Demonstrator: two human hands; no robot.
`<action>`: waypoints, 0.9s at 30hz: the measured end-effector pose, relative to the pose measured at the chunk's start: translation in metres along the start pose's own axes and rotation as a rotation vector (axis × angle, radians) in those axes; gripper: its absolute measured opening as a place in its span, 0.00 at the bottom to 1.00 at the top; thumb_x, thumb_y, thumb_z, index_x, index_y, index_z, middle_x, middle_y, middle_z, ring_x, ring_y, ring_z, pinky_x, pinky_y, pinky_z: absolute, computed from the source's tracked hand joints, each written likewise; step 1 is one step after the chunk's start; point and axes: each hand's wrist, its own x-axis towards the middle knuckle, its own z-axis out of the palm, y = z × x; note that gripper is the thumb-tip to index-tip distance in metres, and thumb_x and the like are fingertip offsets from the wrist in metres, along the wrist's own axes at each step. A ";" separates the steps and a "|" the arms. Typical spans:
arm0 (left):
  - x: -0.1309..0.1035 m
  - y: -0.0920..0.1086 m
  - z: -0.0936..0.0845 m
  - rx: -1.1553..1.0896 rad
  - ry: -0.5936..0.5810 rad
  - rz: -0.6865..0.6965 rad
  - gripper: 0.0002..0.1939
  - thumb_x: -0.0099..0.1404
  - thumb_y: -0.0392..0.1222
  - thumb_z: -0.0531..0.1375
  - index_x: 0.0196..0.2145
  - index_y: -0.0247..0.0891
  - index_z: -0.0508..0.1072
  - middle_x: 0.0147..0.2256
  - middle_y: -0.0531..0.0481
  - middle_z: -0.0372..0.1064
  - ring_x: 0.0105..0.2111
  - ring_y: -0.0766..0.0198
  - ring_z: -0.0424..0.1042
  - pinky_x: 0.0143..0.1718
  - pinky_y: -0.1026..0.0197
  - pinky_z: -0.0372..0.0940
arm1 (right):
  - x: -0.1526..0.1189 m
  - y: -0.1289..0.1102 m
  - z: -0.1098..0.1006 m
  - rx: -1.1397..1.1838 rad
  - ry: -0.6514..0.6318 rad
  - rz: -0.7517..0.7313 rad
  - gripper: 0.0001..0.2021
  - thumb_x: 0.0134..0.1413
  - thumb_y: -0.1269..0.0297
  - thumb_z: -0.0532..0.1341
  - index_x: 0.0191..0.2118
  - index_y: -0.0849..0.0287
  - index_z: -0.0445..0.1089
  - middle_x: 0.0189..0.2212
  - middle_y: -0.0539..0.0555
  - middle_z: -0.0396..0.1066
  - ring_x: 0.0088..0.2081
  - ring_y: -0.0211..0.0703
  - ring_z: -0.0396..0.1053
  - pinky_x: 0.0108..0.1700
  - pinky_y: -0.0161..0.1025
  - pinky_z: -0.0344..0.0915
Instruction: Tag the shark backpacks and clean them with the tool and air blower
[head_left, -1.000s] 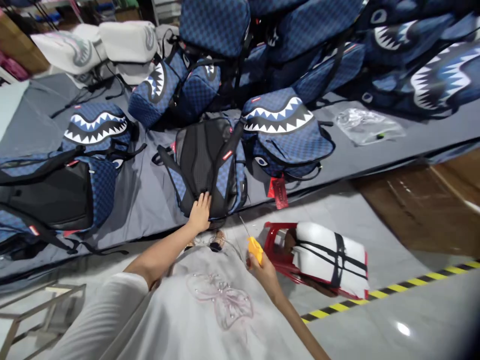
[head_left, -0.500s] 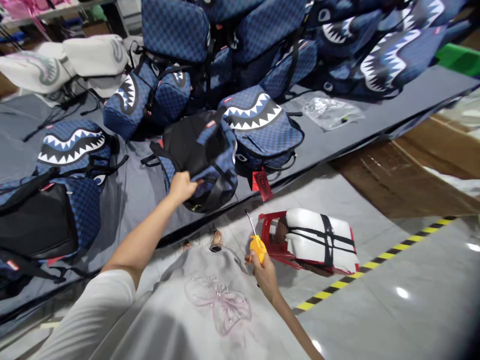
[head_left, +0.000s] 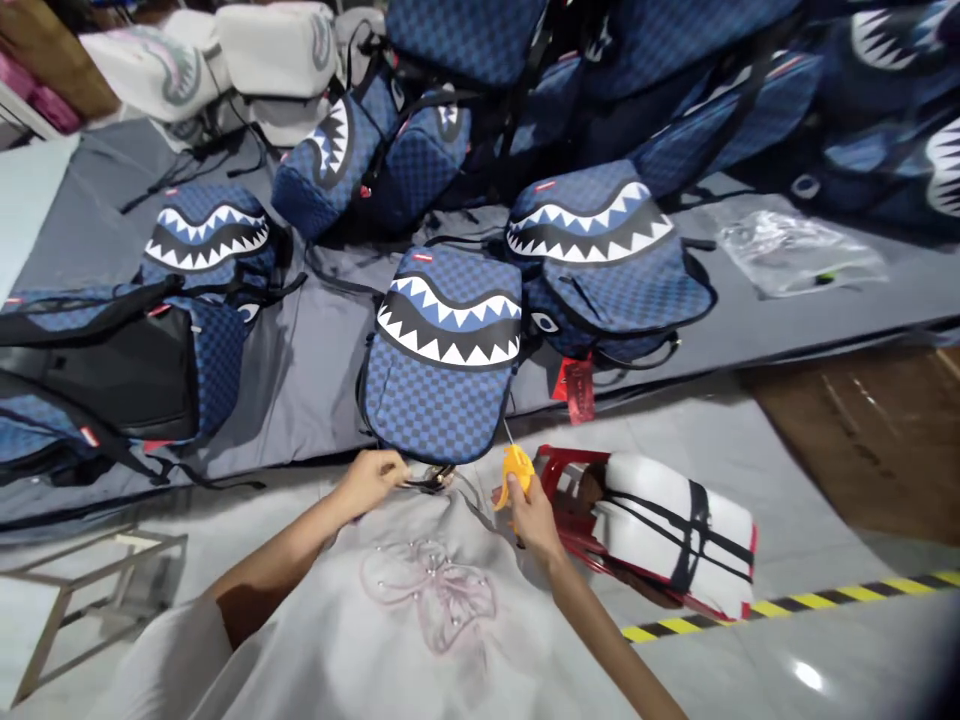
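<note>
A blue checkered backpack (head_left: 450, 400) lies face up at the table's front edge, its shark-mouth print showing. My left hand (head_left: 373, 482) is closed at its near end, pinching what looks like its black top loop. In my right hand (head_left: 529, 505) is a yellow-handled tool (head_left: 516, 472) with a thin metal shaft, whose tip is hard to see beside the backpack. Close on the right sits a similar backpack (head_left: 607, 260) with red tags (head_left: 577, 388).
More blue bags (head_left: 337, 150) and white bags (head_left: 277, 50) fill the back of the grey-covered table (head_left: 300, 380). Two backpacks lie left. A clear plastic bag (head_left: 795, 250) lies right. A red stool with a white strapped cushion (head_left: 675, 520) stands on the floor.
The front backpack has been turned over from its black back panel to its printed front. My left hand has shifted down to its near end. My right hand still holds the tool.
</note>
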 end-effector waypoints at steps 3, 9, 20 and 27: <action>0.014 -0.002 -0.016 0.335 0.014 0.179 0.39 0.52 0.43 0.71 0.61 0.43 0.67 0.66 0.39 0.56 0.67 0.40 0.52 0.66 0.38 0.50 | 0.001 0.002 -0.003 0.018 -0.045 -0.012 0.32 0.51 0.30 0.53 0.44 0.57 0.62 0.34 0.58 0.75 0.33 0.49 0.73 0.22 0.37 0.66; 0.084 0.031 -0.025 0.751 -0.096 0.467 0.23 0.65 0.35 0.58 0.58 0.40 0.70 0.57 0.42 0.70 0.57 0.54 0.70 0.58 0.53 0.64 | -0.022 0.012 -0.020 0.073 -0.001 -0.212 0.24 0.59 0.40 0.54 0.43 0.59 0.66 0.36 0.57 0.75 0.39 0.48 0.73 0.43 0.45 0.69; 0.162 0.145 -0.072 0.672 0.276 0.186 0.13 0.70 0.48 0.55 0.42 0.40 0.77 0.37 0.45 0.78 0.41 0.53 0.75 0.37 0.59 0.62 | -0.046 -0.012 -0.016 0.115 0.196 -0.310 0.18 0.65 0.46 0.49 0.40 0.57 0.62 0.22 0.49 0.68 0.22 0.42 0.66 0.28 0.39 0.64; 0.120 0.154 -0.029 0.830 0.124 0.683 0.14 0.72 0.50 0.54 0.41 0.39 0.75 0.32 0.48 0.78 0.31 0.60 0.76 0.29 0.62 0.62 | 0.040 -0.093 -0.012 -0.664 -0.006 -0.241 0.19 0.69 0.55 0.50 0.51 0.64 0.68 0.34 0.60 0.75 0.36 0.49 0.74 0.37 0.41 0.67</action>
